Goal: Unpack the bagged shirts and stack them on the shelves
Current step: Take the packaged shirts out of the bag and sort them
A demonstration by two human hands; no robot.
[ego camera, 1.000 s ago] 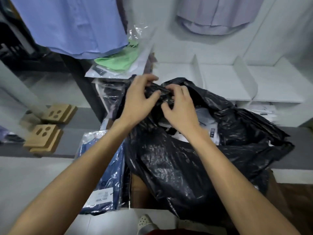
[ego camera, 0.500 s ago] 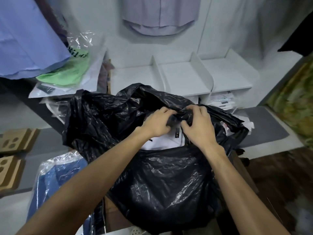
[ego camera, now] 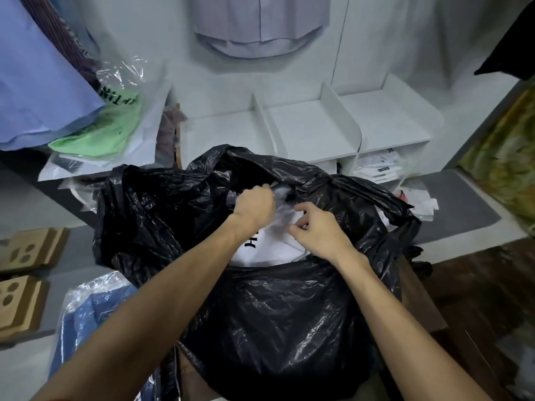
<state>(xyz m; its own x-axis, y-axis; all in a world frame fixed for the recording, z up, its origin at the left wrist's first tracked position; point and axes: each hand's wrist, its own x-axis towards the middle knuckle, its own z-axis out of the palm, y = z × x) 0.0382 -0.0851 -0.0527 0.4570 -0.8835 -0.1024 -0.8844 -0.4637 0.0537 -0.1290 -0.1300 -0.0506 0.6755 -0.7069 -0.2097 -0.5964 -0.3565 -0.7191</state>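
Now both inside black bag (ego camera: 260, 299): left hand (ego camera: 254, 208) and right hand (ego camera: 317, 230), fingers curled, pinching clear-wrapped white shirt (ego camera: 269, 250), likely to lift it free.

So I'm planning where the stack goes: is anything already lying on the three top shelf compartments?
No, the top shelf compartments show only bare white boards between their dividers.
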